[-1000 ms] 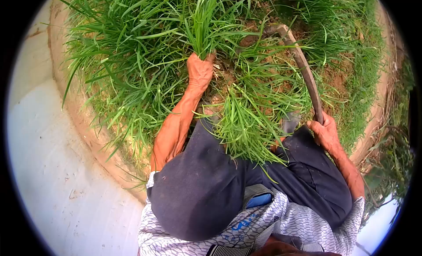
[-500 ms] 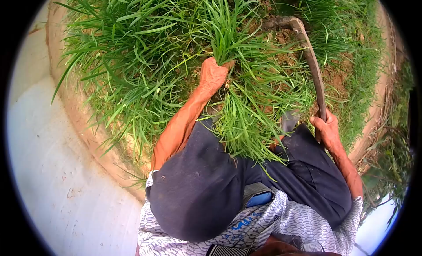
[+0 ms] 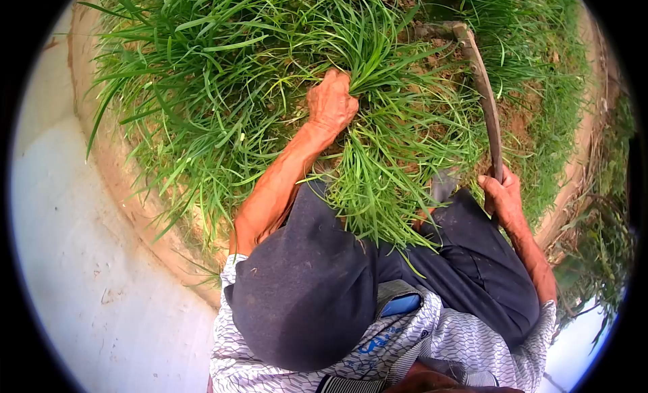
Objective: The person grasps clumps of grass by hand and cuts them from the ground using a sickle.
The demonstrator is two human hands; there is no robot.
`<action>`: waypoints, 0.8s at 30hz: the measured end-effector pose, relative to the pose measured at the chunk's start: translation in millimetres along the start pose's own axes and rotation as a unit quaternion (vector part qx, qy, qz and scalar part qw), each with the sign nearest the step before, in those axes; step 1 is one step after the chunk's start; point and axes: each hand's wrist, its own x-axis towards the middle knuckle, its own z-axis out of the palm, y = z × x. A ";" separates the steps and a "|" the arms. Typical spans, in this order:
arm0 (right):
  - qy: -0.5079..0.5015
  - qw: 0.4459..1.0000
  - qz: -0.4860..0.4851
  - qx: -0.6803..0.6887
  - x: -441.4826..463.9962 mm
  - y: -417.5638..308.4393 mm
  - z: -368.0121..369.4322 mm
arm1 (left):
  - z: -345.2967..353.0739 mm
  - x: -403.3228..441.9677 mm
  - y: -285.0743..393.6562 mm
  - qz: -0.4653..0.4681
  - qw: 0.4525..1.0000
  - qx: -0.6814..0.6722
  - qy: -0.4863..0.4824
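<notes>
My left hand (image 3: 333, 101) is closed around the base of a tuft of long green grass blades (image 3: 371, 62), which fan up and to the right from the fist. My right hand (image 3: 502, 192) grips the lower end of a curved wooden handle (image 3: 487, 99). The handle rises to a bend at the top, where a darker part (image 3: 435, 30) points left into the grass; its far end is hidden. Between my legs and the left fist lies a loose heap of green blades (image 3: 371, 190), its lower tips over my dark trousers.
Dense standing grass (image 3: 202, 75) grows at the left, with more grass (image 3: 506, 28) at the upper right. Brown soil (image 3: 516, 119) shows beside the handle. A curved earthen edge (image 3: 111, 177) borders a pale flat surface (image 3: 88, 258) at the far left. Leafy plants (image 3: 601, 238) stand at the right.
My left hand has moved right and turned, and the blades in it now lean right rather than standing upright. My right hand and the wooden handle have shifted slightly right.
</notes>
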 end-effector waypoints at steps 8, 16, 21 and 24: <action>-0.012 1.000 0.006 -0.012 0.1 -1.5 -2.2 | 20.3 0.1 -26.7 0.026 0.998 -0.053 0.025; -0.014 1.000 0.002 -0.010 1.0 -0.3 -2.1 | 11.2 -6.6 -24.1 0.012 0.986 -0.150 0.067; -0.018 1.000 0.000 0.011 1.1 1.1 -2.3 | -14.1 -28.3 -23.2 -0.214 0.896 -0.385 0.053; -0.026 0.999 0.003 0.029 5.0 3.4 -6.3 | -23.3 -35.3 -32.6 -0.181 0.871 -0.447 0.096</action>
